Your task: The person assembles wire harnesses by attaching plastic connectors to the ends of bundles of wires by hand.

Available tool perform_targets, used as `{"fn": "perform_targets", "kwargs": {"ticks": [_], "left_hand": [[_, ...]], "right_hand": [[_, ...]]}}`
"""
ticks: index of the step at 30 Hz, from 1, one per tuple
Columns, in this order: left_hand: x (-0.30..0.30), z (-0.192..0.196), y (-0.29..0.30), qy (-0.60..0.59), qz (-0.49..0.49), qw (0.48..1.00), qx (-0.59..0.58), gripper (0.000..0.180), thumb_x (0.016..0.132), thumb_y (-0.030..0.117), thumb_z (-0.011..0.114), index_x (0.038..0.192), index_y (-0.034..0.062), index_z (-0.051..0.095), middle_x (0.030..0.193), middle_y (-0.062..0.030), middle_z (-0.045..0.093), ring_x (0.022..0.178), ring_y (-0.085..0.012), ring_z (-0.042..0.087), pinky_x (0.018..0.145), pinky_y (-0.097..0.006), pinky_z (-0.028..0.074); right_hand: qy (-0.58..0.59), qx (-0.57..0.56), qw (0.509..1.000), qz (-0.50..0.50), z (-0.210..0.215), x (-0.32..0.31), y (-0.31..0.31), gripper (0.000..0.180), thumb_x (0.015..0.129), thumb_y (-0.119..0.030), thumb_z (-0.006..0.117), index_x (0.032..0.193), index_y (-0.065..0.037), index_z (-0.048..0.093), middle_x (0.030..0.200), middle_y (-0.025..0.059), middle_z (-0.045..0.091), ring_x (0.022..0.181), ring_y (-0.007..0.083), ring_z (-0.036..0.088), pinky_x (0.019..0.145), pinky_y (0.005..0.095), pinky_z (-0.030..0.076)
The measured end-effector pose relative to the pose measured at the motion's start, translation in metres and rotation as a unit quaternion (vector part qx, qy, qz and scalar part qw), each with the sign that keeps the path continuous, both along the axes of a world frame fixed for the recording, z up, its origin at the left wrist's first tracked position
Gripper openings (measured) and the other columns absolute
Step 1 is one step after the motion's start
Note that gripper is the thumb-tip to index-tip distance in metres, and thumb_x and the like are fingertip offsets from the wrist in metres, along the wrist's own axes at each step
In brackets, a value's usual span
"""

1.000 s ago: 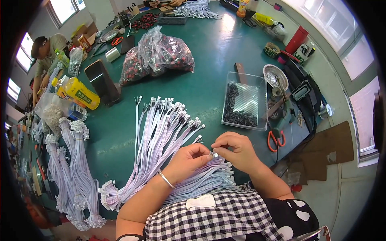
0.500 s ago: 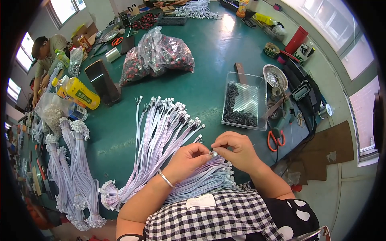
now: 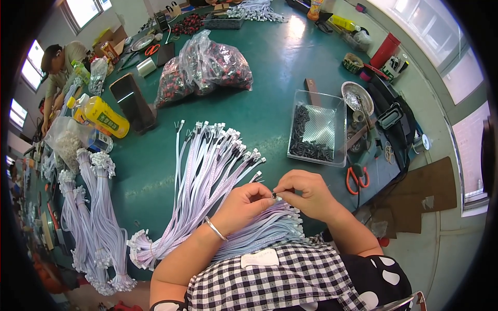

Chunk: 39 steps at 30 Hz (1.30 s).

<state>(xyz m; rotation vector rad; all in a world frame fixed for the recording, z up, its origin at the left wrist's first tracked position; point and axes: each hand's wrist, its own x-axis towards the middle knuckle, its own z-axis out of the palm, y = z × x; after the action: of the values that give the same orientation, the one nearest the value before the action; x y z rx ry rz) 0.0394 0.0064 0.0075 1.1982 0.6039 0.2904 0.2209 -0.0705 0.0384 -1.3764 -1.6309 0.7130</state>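
My left hand [image 3: 244,203] and right hand [image 3: 306,193] pinch one small connector [image 3: 274,195] between fingertips, above the ribbon cable bundle [image 3: 207,176] on the green table [image 3: 270,103].

A large table [image 3: 280,67] with a dark green, slightly glossy top fills most of the view. Daylight falls on it and makes a bright white reflection near its far end. On the left side there are windows [image 3: 36,52] in a pale wall, and they are very bright. On the right side more windows [image 3: 415,20] run along a light green wall [image 3: 441,98], above a low ledge. Beside the table on the right the floor [image 3: 451,243] is pale and smooth, and flat pieces of brown cardboard [image 3: 420,197] lie on it.
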Motion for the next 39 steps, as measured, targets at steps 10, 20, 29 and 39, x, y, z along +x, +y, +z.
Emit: {"fn": "perform_targets", "kwargs": {"ticks": [10,20,29,39], "left_hand": [[0.0,-0.001,0.0,0.003,-0.004,1.0,0.004,0.01,0.084,0.01,0.064,0.089,0.0018,0.061,0.08,0.0018,0.058,0.071,-0.0041,0.052,0.064,-0.02,0.044],[0.0,0.001,0.0,0.033,-0.011,0.993,0.109,0.012,0.082,0.01,0.066,0.089,0.0015,0.063,0.085,-0.0029,0.057,0.073,-0.0087,0.054,0.066,-0.022,0.045],[-0.005,0.016,0.005,0.101,-0.037,0.956,0.274,0.014,0.077,0.009,0.065,0.089,0.0014,0.062,0.084,-0.0102,0.06,0.076,-0.0208,0.059,0.068,-0.03,0.048],[-0.005,0.004,0.0,0.072,0.064,0.779,0.62,0.012,0.067,0.004,0.069,0.075,0.0073,0.061,0.068,-0.0066,0.056,0.065,-0.0259,0.055,0.056,-0.035,0.044]], "right_hand": [[-0.007,0.005,1.0,0.008,0.001,0.002,0.002,0.012,0.073,0.0,0.067,0.084,-0.003,0.065,0.08,0.0061,0.062,0.072,0.019,0.061,0.062,0.0275,0.048],[-0.062,-0.031,0.994,0.081,0.008,0.014,0.005,0.01,0.076,-0.004,0.064,0.086,-0.004,0.064,0.082,0.0076,0.06,0.076,0.0245,0.06,0.066,0.0326,0.048],[-0.073,-0.054,0.994,0.057,0.001,0.009,0.001,0.008,0.076,-0.004,0.061,0.084,-0.002,0.063,0.082,0.0081,0.06,0.077,0.0244,0.059,0.067,0.0326,0.048],[-0.063,-0.098,0.993,0.015,-0.003,-0.012,0.008,0.009,0.076,-0.005,0.062,0.085,-0.002,0.064,0.079,0.0101,0.06,0.071,0.0254,0.059,0.063,0.0331,0.048]]}}
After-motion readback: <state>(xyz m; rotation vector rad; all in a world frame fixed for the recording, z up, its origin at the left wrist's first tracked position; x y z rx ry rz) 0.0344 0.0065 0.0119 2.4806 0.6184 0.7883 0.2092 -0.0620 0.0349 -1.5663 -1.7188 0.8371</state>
